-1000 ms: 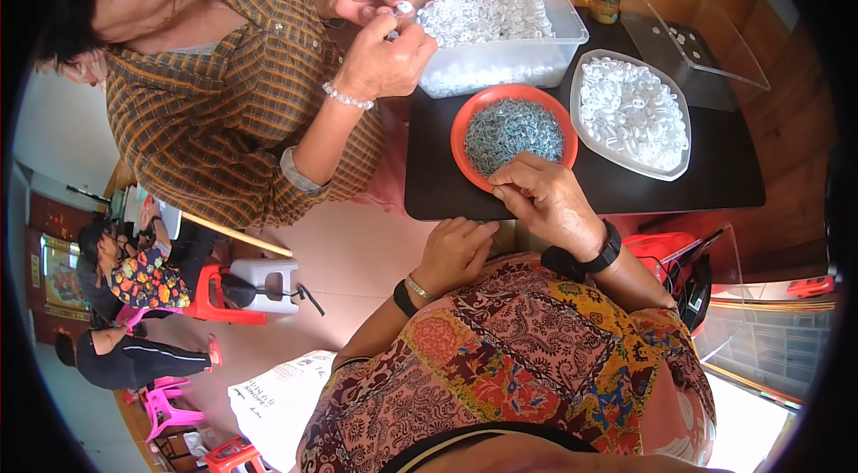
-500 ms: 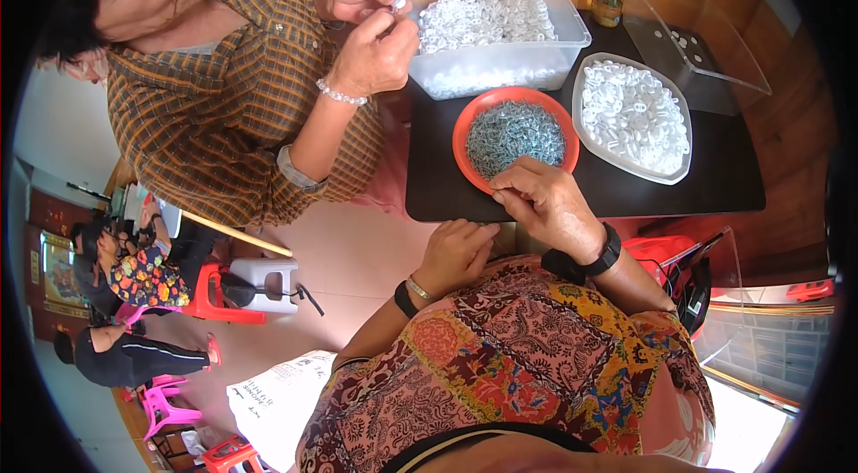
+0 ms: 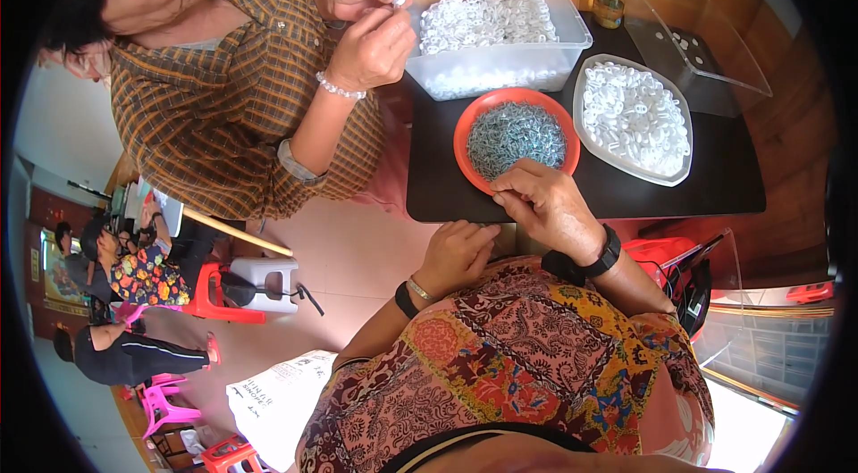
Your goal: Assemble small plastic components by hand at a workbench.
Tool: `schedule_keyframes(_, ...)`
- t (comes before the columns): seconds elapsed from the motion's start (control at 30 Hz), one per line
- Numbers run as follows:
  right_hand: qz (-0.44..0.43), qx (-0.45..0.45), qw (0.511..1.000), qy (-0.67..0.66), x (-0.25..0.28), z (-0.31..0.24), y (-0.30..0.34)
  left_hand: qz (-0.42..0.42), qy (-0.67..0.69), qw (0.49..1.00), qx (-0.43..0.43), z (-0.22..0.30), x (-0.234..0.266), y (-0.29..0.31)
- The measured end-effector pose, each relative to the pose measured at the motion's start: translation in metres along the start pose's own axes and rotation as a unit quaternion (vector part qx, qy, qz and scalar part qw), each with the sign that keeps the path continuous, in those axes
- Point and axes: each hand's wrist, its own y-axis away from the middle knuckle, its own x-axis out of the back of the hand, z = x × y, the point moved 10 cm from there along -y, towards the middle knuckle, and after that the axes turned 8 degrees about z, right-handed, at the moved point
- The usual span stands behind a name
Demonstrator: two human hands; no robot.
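Observation:
My right hand [image 3: 556, 216] is at the near rim of a round orange-red plate [image 3: 461, 148], thumb and forefinger pinched together. Whatever sits between those fingertips is too small to make out. Heaped in the plate are thin blue-grey metal pieces that look like screws [image 3: 517, 138]. Lower and to the left, my left hand [image 3: 456, 257] rests in front of my body near the table edge. Its fingers are curled in against the thumb, and any content is hidden. Right of the plate stands a whitish tray [image 3: 684, 165] of small white oval plastic pieces [image 3: 633, 116].
A clear plastic bin [image 3: 500, 71] with more white pieces stands at the back of the dark table [image 3: 626, 199]. Beside it are a lidded jar [image 3: 609, 1] and a clear box [image 3: 715, 53]. At left, a co-worker's hands [image 3: 375, 35] hold a small white piece. A white sack [image 3: 284, 401] lies on the floor.
The co-worker's lower hand has shifted slightly down and left around the white piece. My own hands hold nearly the same place and pose.

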Motion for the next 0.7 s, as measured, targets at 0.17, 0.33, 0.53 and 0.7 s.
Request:
schedule_keyframes(0.17, -0.001, 0.004, 1.000, 0.005, 0.0000, -0.0016, -0.0003, 0.003, 0.004, 1.000, -0.001, -0.0007, 0.0022, 0.0003)
schedule_keyframes(0.33, -0.006, -0.003, 1.000, 0.005, -0.0011, -0.0002, -0.0008, 0.008, -0.002, 1.000, 0.006, -0.0028, 0.0020, 0.0016)
schedule_keyframes(0.53, -0.017, 0.005, 1.000, 0.023, -0.0047, -0.0019, 0.0000, 0.018, 0.002, 1.000, 0.006, -0.0031, 0.0020, 0.0031)
schedule_keyframes(0.7, -0.018, 0.009, 1.000, 0.021, -0.0047, -0.0047, -0.0013, 0.007, 0.001, 1.000, 0.005, -0.0035, 0.0021, 0.0046)
